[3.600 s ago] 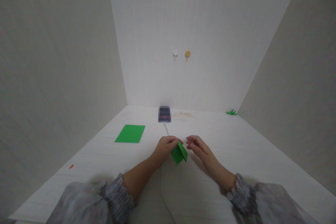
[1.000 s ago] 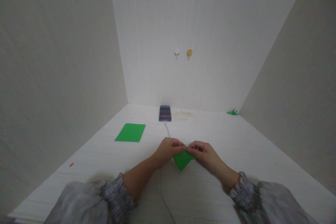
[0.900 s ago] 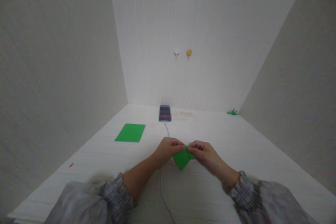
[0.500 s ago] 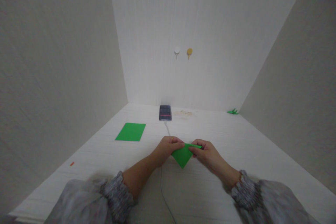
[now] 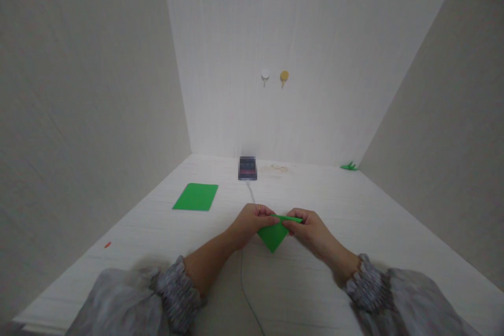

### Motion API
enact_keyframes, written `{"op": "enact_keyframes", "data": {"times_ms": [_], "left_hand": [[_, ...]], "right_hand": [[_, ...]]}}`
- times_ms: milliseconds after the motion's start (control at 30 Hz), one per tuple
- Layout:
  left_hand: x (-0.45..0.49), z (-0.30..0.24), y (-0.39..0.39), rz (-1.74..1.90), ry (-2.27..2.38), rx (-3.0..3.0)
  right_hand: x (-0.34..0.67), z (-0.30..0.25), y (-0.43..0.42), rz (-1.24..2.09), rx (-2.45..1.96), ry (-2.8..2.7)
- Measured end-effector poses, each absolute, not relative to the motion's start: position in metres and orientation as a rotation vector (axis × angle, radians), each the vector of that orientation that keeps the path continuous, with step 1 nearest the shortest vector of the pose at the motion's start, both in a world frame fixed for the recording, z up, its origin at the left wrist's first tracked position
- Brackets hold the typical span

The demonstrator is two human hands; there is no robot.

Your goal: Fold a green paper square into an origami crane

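The left hand and right hand, fingertips clamped, pinch the folded green paper by its upper part, between the surface's near and far edges; likely light and easily creased, it suits a gentle hold along its folds.

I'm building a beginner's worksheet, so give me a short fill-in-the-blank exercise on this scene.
The left hand and right hand hold a folded sheet coloured ____.
A flat square sheet lies to the ____ of both hands in the picture.
On the back wall, the left hook is ____.
Missing words: green; left; white.
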State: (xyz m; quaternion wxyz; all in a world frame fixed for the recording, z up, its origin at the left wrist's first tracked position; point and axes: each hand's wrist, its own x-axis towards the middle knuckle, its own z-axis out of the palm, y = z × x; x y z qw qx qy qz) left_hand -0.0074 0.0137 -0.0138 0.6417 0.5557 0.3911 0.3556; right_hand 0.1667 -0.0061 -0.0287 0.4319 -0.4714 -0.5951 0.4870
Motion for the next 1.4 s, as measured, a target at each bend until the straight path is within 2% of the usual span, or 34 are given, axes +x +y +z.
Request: {"op": "enact_keyframes", "data": {"times_ms": [633, 1400], "left_hand": [[-0.007, -0.015, 0.015, 0.822, 0.924, 1.303], [-0.006, -0.012, 0.015, 0.826, 0.854, 1.162]], "right_hand": [[0.164, -0.017, -0.01, 1.291, -1.071, -1.365], [0.168, -0.01, -0.009, 1.169, -1.047, -1.344]]}}
